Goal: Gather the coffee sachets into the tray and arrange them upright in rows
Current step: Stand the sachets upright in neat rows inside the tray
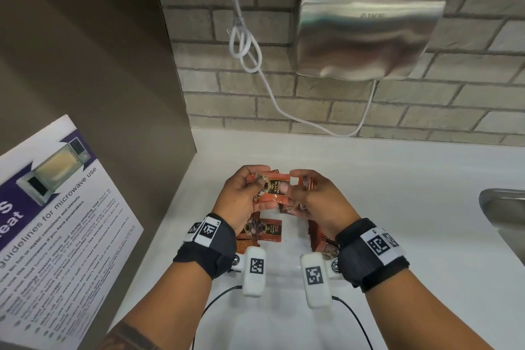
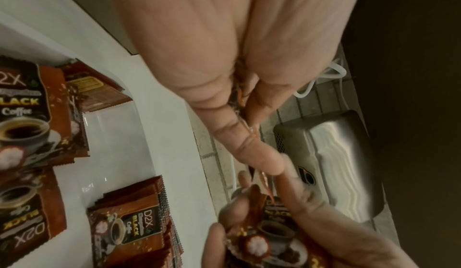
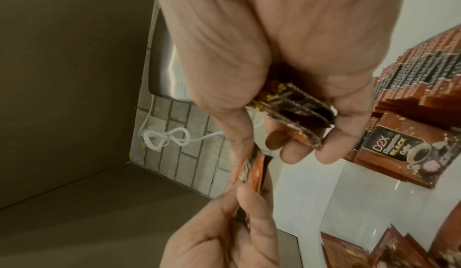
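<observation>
Nearest the lens, at the lower centre of the head view, we see the left hand point(image 1: 241, 202) and the right hand point(image 1: 315, 199) raised together above the counter point(image 1: 397, 207). The left grip pinches one coffee sachet point(image 1: 271, 189) by its edge. The right grip clasps a small stack of sachets point(image 3: 294, 112) between thumb and curled fingers, and its thumb rests on the single sachet.

We judge the step in hand to be adding the single sachet to the stack. To do it well, we align the crimped edges, face every print the same way and keep the stack square before setting it down.

More sachets stand in a row point(image 2: 139, 227) below the hands, and others lie loose point(image 2: 32, 114) at the left of the left wrist view. The tray is hard to make out against the white counter. The wrists hide part of the rows.
</observation>
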A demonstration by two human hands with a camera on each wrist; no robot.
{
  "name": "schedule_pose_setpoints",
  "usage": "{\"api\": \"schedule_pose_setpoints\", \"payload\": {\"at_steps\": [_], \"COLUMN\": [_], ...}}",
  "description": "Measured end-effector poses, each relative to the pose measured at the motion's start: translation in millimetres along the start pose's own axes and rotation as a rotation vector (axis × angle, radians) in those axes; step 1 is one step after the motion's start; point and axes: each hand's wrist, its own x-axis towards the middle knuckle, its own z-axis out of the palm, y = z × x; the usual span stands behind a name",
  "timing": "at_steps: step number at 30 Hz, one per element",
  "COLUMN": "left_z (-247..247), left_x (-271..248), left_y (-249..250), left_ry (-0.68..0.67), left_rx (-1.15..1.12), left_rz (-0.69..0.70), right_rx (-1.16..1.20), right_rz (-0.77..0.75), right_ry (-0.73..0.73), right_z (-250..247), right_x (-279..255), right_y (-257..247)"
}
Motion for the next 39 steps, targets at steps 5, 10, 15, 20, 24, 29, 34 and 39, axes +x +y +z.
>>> {"api": "schedule_pose_setpoints", "payload": {"at_steps": [5, 10, 15, 20, 24, 29, 34, 39], "left_z": [0.8, 0.0, 7.6, 3.5, -5.8, -13.9, -14.8, 5.2], "left_x": [0.4, -0.9, -0.2, 3.2, 9.2, 13.3, 7.9, -1.3], "left_y": [-2.3, -4.6, -5.5, -3.0, -4.2, -6.2, 8.2, 16.5], "left_ry": [-0.015, -0.057, -0.054, -0.002, 0.163, 0.214, 0.072, -0.14], "left_rx": [0.041, 0.238, 0.168, 0.005, 0.111, 0.206, 0.406, 0.405], "left_rz": [-0.002, 0.003, 0.037, -0.022, 0.001, 0.066, 0.157, 0.185], "right_rx": [0.057, 0.138, 0.074, 0.107, 0.171, 0.227, 0.121, -0.042], "right_rz": [-0.003, -0.106, -0.041, -0.025, 0.013, 0.013, 0.056, 0.133], "right_ry": [0.022, 0.129, -0.012, 0.066, 0.101, 0.064, 0.023, -0.332], "right_z": [0.8, 0.4, 6.1, -1.1, -1.0, 3.7, 4.5, 4.0], "right_x": [5.1, 8.8, 4.6, 2.7, 3.4, 1.2, -1.9, -7.8], "right_y": [0.9, -3.5, -3.4, -9.4, -8.8, -9.1, -15.4, -17.0]}}
